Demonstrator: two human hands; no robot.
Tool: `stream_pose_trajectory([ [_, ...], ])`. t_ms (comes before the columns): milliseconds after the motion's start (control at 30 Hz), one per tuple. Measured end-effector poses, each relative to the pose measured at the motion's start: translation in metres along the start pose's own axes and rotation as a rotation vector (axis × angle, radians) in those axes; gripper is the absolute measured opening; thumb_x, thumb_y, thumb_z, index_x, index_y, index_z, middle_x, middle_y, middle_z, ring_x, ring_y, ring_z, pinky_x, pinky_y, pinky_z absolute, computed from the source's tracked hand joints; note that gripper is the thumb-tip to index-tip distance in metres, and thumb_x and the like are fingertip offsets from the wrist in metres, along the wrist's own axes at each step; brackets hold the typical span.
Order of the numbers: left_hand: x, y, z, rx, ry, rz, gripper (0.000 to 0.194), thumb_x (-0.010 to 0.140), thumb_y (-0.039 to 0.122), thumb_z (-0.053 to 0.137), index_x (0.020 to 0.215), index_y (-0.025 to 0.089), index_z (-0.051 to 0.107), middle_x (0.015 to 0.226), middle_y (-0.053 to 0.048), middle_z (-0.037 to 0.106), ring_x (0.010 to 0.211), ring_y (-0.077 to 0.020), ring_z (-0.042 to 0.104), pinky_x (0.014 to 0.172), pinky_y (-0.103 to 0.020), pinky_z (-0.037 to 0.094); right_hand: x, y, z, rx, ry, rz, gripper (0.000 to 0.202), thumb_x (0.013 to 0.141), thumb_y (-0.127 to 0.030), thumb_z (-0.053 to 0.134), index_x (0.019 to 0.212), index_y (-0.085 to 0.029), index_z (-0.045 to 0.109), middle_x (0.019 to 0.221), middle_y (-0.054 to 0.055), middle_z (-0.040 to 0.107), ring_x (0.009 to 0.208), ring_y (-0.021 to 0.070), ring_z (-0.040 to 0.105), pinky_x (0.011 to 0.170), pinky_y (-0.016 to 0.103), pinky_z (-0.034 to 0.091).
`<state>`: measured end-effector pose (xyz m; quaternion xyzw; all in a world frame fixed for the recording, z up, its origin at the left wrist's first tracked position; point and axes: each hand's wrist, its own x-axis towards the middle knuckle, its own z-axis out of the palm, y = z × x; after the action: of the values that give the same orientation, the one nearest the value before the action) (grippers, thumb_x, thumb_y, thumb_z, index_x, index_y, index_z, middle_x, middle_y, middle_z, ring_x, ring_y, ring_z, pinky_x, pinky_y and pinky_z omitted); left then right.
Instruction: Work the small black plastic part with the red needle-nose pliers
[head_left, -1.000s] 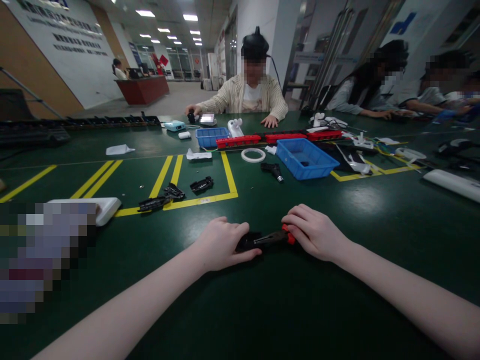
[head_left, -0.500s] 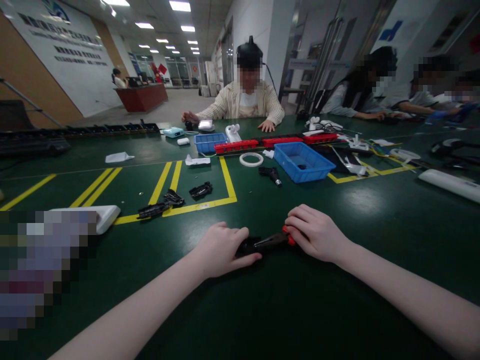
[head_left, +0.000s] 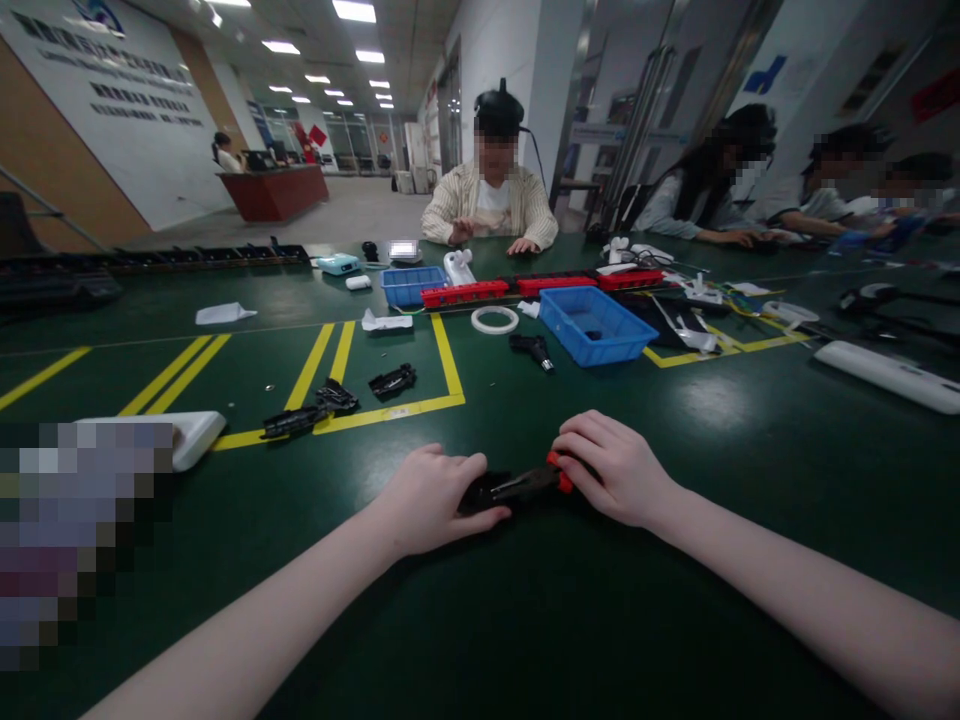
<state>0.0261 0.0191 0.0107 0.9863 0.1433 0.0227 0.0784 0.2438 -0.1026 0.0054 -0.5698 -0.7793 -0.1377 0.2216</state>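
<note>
Just above the table's near part, my right hand (head_left: 619, 468) is closed around the red handles of a pair of pliers (head_left: 529, 484). The dark jaws point left and touch or overlap a small black part (head_left: 478, 494). My left hand (head_left: 433, 500) grips that black part between thumb and fingers, which hide much of it. Whether the jaws are clamped on the part cannot be made out. Several black plastic pieces (head_left: 337, 397) lie on the green table (head_left: 600, 620) beyond my left hand.
Farther back are a blue bin (head_left: 596, 345), a smaller blue basket (head_left: 412, 287), a black tool (head_left: 532, 350), a white ring (head_left: 495, 320) and red strips (head_left: 465, 294). A white case (head_left: 199, 440) lies left. A person (head_left: 491, 200) sits opposite; others sit at right.
The view has shifted slightly, so the table items appear a little farther left. Both my hands keep their grips. The person opposite has drawn one hand in toward the body.
</note>
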Motion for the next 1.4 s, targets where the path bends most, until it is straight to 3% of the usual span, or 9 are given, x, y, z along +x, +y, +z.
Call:
stream_pose_trajectory([
  [333,-0.0008,-0.0015,0.0018,0.014,-0.019,0.002,0.035,0.09,0.054,0.048,0.087,0.019,0.055,0.067,0.0,0.061,0.058,-0.0178,0.057,0.061,-0.029,0.04,-0.0014,0.0037,0.0033,-0.008,0.029,-0.006,0.022,0.094,-0.025,0.043,0.088,-0.015,0.061,0.087,0.01,0.063,0.079,0.0188,0.054,0.067,0.033,0.045],
  [1400,-0.0003,-0.0006,0.0009,0.032,-0.01,0.006,0.037,0.09,0.055,0.048,0.086,0.019,0.055,0.068,-0.001,0.063,0.059,-0.0174,0.057,0.059,-0.027,0.039,-0.0006,-0.0017,0.0059,0.028,-0.049,0.019,0.028,0.095,-0.024,0.038,0.083,-0.014,0.06,0.082,0.009,0.061,0.074,0.0175,0.051,0.064,0.031,0.043],
])
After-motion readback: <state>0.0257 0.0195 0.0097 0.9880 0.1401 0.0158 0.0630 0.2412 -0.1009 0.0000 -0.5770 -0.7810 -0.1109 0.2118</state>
